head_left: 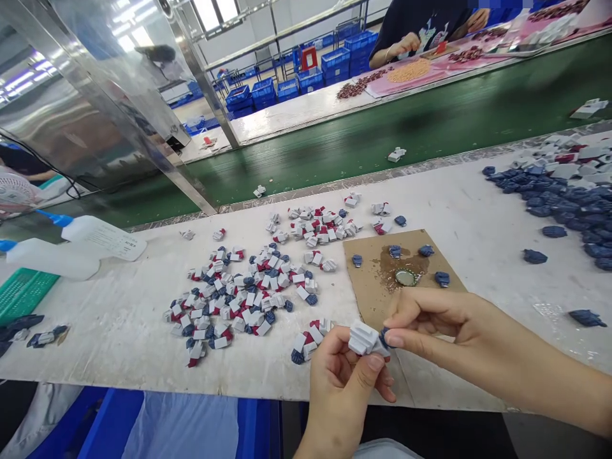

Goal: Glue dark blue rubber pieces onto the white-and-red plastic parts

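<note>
Near the table's front edge, my left hand (pixel 347 382) holds a light grey plastic part (pixel 363 338) between thumb and fingers. My right hand (pixel 430 325) pinches a small dark blue piece (pixel 384 338) against the right end of that grey part. Behind my right hand lies a brown cardboard sheet (pixel 366 293) with a wet stain, a bottle cap (pixel 406 276) and several dark blue pieces (pixel 394 251). To the left is a pile of grey, red and blue parts (pixel 248 293); a second pile (pixel 320 224) of grey and red parts lies behind it.
Dark blue pieces (pixel 549 197) are heaped at the right. White bottles (pixel 102 237) and a green basket (pixel 29 294) stand left. A green conveyor belt (pixel 335 153) runs behind the table (pixel 119 331), carrying a few grey parts. Across it sits a person (pixel 425 32); a metal post (pixel 162 146) rises left.
</note>
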{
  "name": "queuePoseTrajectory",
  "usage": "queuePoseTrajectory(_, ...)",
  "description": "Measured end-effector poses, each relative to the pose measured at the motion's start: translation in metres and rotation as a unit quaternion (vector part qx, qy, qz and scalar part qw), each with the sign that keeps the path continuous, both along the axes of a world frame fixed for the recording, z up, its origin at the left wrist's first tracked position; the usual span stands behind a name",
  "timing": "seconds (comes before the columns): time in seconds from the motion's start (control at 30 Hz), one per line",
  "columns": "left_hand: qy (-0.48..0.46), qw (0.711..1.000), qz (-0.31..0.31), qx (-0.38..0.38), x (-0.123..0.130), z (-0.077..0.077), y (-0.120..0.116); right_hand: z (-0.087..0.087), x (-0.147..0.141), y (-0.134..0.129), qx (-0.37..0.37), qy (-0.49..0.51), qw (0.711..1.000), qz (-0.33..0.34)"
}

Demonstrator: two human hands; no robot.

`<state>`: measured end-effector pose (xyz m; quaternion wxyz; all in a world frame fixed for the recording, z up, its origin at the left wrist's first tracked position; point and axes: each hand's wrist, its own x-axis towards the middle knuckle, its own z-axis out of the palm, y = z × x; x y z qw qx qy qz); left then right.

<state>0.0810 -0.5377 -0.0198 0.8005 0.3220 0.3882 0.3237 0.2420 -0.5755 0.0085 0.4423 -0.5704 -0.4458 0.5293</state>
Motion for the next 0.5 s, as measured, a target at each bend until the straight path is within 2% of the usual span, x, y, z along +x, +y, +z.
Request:
queuePoseTrajectory(0.07, 0.006, 1.0, -0.003, 0.009, 0.001, -0.003, -0.001, -0.003, -0.002, 0.0, 0.007, -0.007, 1.0, 0.008)
queuePoseTrajectory(0.27, 0.054, 0.996, -0.049, 0.047, -0.002, -0.012, 0.0, -0.017, -0.016, 0.001, 0.022, 0.093, 0.995, -0.016)
queuePoseTrajectory(0.37, 0.124, 0.975, -0.056, 0.176, -0.009, -0.015, 0.004, -0.023, -0.021, -0.001, 0.025, 0.064, 0.997, -0.026)
queuePoseTrajectory(0.43, 0.16, 0.943, -0.041, 0.29, -0.012, -0.015, 0.008, -0.024, -0.021, -0.001, 0.042, 0.026, 0.998, -0.044)
queuePoseTrajectory(0.5, 0.176, 0.913, -0.058, 0.364, -0.013, -0.016, 0.012, -0.022, -0.019, 0.001, 0.065, -0.019, 0.995, -0.077)
